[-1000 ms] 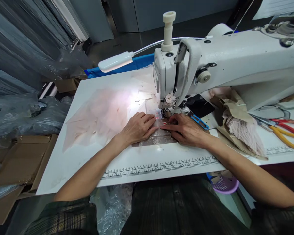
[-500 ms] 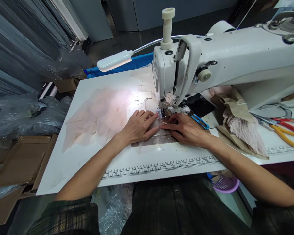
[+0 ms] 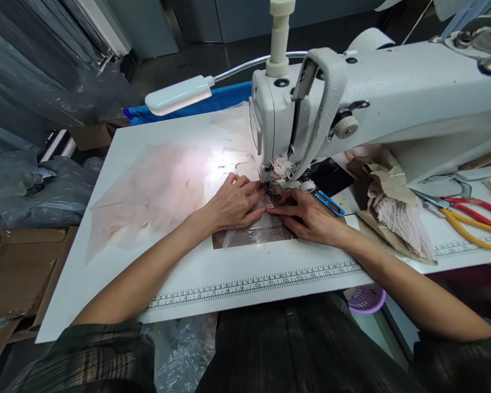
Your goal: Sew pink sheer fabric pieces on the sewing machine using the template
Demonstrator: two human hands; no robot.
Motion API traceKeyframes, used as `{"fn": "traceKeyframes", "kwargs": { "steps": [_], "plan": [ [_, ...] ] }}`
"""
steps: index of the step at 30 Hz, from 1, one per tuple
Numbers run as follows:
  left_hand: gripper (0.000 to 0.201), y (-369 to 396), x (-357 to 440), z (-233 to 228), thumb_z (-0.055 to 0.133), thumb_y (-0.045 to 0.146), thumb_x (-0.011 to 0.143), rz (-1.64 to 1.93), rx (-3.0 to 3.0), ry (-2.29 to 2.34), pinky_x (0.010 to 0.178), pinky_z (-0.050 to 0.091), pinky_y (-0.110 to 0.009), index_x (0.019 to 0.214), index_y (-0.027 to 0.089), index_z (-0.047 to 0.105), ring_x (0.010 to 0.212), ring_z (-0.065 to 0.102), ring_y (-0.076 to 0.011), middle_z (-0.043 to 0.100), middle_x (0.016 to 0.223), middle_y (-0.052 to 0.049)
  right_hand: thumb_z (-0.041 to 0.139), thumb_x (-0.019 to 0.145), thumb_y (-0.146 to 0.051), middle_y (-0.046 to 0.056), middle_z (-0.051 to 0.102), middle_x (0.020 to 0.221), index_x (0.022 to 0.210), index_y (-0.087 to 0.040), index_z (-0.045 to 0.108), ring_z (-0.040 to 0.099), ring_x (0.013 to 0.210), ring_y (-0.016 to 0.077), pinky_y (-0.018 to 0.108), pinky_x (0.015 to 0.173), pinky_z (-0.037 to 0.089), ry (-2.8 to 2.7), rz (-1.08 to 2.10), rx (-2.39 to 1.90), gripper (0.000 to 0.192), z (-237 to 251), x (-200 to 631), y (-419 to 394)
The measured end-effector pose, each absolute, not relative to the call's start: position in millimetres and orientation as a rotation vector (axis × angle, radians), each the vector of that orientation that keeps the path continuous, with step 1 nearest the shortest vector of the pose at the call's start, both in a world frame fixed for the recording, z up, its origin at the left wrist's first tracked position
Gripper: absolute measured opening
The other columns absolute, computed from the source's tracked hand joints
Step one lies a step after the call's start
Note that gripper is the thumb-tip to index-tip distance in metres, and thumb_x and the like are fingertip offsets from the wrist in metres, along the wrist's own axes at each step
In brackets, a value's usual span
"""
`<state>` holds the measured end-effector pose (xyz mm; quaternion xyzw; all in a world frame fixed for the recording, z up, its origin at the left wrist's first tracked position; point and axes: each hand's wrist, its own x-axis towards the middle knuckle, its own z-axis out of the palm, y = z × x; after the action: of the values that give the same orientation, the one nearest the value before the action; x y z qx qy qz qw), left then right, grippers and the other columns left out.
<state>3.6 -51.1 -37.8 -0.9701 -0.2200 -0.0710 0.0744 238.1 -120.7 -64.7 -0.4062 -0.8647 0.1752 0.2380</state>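
A white sewing machine [image 3: 270, 114] stands over the work, its metal presser foot [image 3: 269, 189] down near my fingertips. Sheer pale pink fabric [image 3: 163, 180] spreads leftward over the table. My left hand [image 3: 235, 203] lies palm down on sheer material just left of the foot, fingers stretched out. Opposite it, my right hand [image 3: 309, 215] presses from the right, index finger extended and thumb apart. A small red-and-white mark [image 3: 270, 206] shows by that index tip. Under both hands is a brown, shiny plate [image 3: 253, 238]. The material's edge beneath my fingers is hidden.
Right of the machine head lie blue thread snips [image 3: 329, 202], a black flat piece [image 3: 331, 176], brown paper with pale fringed material [image 3: 405, 221], and red- and yellow-handled scissors [image 3: 474, 218]. A lamp [image 3: 180, 95] hangs behind; a ruler strip [image 3: 253, 286] runs along the front edge.
The view has shifted slightly, moving the table leftward in the picture. The small mark sits a little closer to the presser foot. Both hands remain on the material.
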Motion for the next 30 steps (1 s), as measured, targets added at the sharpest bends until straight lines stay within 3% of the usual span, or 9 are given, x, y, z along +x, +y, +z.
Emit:
{"fn": "traceKeyframes", "kwargs": {
  "steps": [5,13,30],
  "plan": [
    [0.047,-54.2,0.8,-46.3,0.043,0.044,0.096,-0.364,-2.951,-0.722,0.083,0.036,-0.046,0.127,0.01,0.053,0.104,0.051,-0.03,0.056,0.133,-0.015,0.052,0.094,-0.022,0.011,0.058,0.112,0.125,-0.029,0.066,0.053,0.102,0.0271,0.046,0.092,0.045,-2.37,0.536,-1.142,0.035,-62.7,239.8,-120.2],
    [0.043,-53.3,1.6,-43.1,0.041,0.044,0.096,-0.264,-2.879,-0.724,0.08,0.034,-0.047,0.121,0.013,0.057,0.099,0.052,-0.0306,0.06,0.124,-0.015,0.051,0.095,-0.024,0.012,0.058,0.11,0.127,-0.025,0.065,0.055,0.103,0.0267,0.045,0.092,0.047,-2.368,0.498,-1.122,0.035,-61.7,237.9,-119.9],
    [0.046,-55.0,0.9,-41.7,0.037,0.043,0.098,-0.241,-2.841,-0.691,0.078,0.036,-0.046,0.123,0.011,0.058,0.097,0.053,-0.0292,0.056,0.133,-0.013,0.052,0.092,-0.016,0.011,0.059,0.11,0.125,-0.027,0.066,0.058,0.099,0.0259,0.046,0.089,0.05,-2.361,0.485,-1.082,0.037,-62.0,237.5,-119.2]
  ]
}}
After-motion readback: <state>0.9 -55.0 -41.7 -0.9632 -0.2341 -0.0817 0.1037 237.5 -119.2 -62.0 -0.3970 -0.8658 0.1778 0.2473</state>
